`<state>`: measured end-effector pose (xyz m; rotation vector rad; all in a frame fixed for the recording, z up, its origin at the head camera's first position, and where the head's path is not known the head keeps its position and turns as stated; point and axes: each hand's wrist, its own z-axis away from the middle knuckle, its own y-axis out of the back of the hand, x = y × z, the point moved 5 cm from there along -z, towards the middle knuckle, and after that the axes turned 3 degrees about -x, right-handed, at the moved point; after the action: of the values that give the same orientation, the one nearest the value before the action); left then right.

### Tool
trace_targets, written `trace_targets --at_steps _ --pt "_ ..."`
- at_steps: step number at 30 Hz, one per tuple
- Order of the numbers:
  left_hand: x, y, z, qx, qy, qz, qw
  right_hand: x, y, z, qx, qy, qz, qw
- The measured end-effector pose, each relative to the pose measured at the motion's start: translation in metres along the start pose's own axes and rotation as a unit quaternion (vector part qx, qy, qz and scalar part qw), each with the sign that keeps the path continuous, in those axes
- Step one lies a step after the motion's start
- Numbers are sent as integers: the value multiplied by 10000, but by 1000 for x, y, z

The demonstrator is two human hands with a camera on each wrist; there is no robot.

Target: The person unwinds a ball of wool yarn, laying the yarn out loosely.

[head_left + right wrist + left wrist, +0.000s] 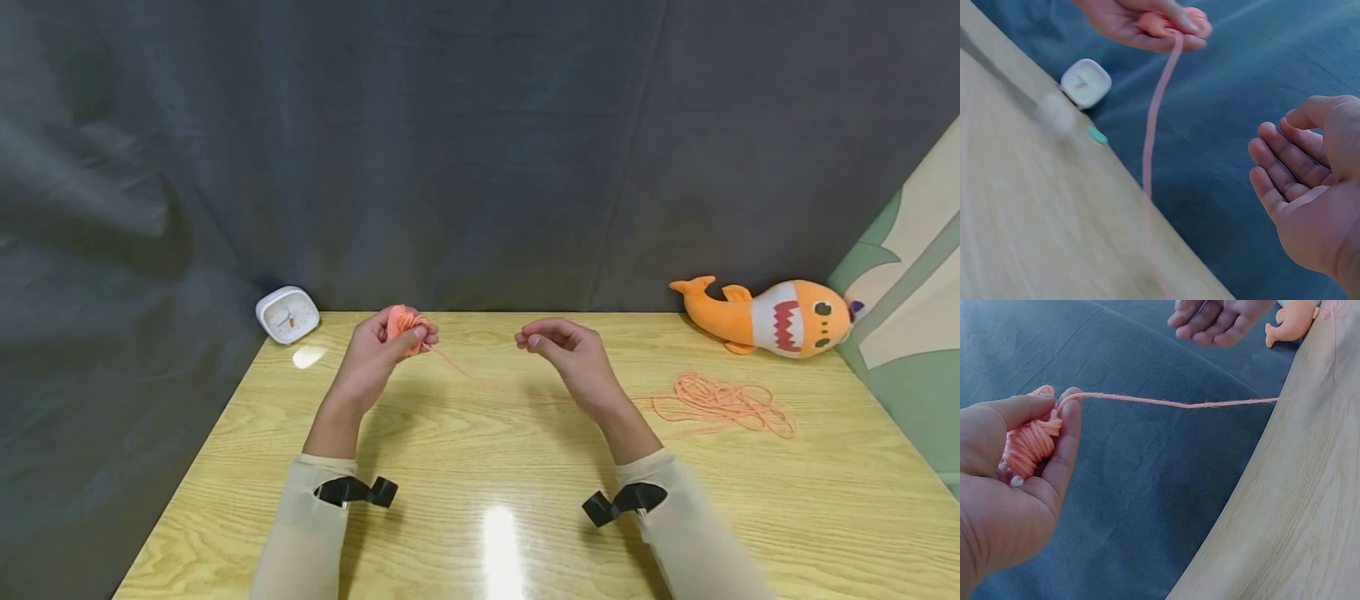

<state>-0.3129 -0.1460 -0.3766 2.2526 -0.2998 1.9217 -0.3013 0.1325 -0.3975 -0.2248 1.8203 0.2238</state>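
Observation:
A small wound bundle of coral-pink yarn [403, 323] sits in my left hand [375, 352], gripped between thumb and fingers. In the left wrist view the thumb presses on the top of the yarn bundle [1032, 445], and a strand [1172, 404] runs from the fingertips out to the right. My right hand [564, 352] is raised over the table with nothing in it, its fingers loosely bent. In the right wrist view that right hand [1300, 181] is apart from the strand [1150, 137], which hangs down from the left hand toward the tabletop.
A loose tangle of the same yarn [723, 404] lies on the wooden table [450, 483] at the right, joined to the strand. An orange plush shark [765, 319] lies at the back right. The white alarm clock [288, 315] stands at the back left, before a dark curtain [450, 167].

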Motion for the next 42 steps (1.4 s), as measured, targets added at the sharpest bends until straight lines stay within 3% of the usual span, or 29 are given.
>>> trace_targets --at_steps 11,20,29,42 --pt "1 -2 0 9 -73 -78 9999 23 -59 -12 -321 -265 -185 9990" --pt "1 -2 1 -41 -148 -30 9999 31 -81 -13 -567 -403 -304 9971" --pt "1 1 1 -28 -86 -55 9999 23 -78 -5 -569 -745 -13 9956" --pt "3 2 1 -6 -71 -7 10000 14 -52 1 -310 -581 327 9973"
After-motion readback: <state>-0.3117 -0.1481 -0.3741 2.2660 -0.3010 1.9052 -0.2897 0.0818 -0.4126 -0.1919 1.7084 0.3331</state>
